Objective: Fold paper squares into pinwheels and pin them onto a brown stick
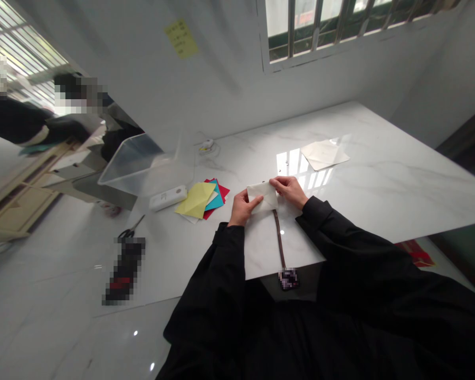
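Left hand (240, 208) gripping folded white paper (264, 190), thumb on top; right hand (288, 190) pinching its far right corner, so the paper sits between both hands over the counter (399, 174). Left of hands: colored sheets (196, 200), then white case (168, 198). Beyond right hand: creased white sheet (325, 154).

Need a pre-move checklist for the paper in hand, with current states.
1. Left hand gripping the white paper: ok, thumb across its near face.
2. Right hand on the paper: ok, fingers at its upper right corner.
3. Scissors away from both hands: ok, off to the left.
4. Coloured sheets squared up: not ok, fanned out.
5. Brown strap not touching the paper: cannot tell, its upper end meets the paper's lower edge in view.
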`<state>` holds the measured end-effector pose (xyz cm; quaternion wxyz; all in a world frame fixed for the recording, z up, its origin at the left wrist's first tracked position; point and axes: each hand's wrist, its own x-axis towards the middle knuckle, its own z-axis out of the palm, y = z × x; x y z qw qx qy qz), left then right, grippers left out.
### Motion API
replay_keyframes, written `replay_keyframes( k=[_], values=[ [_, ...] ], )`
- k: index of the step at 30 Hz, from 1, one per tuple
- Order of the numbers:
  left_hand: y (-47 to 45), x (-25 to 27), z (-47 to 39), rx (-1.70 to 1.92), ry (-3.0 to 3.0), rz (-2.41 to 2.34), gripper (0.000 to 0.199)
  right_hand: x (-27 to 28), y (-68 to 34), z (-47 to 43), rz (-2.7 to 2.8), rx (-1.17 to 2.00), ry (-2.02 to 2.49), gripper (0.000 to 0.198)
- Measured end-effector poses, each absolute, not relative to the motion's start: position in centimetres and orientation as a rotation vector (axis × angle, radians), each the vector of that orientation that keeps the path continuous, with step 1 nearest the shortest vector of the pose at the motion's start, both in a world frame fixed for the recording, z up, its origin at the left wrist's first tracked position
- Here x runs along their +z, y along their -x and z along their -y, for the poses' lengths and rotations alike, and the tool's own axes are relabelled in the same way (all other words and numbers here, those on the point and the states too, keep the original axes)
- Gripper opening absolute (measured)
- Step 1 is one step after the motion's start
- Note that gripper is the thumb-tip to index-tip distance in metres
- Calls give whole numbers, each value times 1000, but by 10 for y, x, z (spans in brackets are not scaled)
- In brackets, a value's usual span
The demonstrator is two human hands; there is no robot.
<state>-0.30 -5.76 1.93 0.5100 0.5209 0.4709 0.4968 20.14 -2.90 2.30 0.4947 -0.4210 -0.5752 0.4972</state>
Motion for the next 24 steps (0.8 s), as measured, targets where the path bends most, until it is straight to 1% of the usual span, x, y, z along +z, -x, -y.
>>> replay_keyframes(
  k=[3, 6, 11, 16, 24],
  values=[
    [3, 19, 58, 1195, -1256, -1133, 54, 23, -202, 29, 1393, 1187, 1019, 59],
    [3, 20, 58, 1204, -1244, -1140, 53, 22, -203, 28, 1407, 1209, 1028, 61],
    [2, 22, 58, 1235, -1181, -1126, 55, 16, -205, 27, 1606, 1314, 981, 57],
    [1, 21, 57, 1253, -1173, -1102, 56, 11, -204, 26, 1747, 1221, 1024, 50],
    [2, 20, 57, 1237, -1190, -1103, 56, 13, -203, 27, 1732, 1223, 1031, 50]
  ],
)
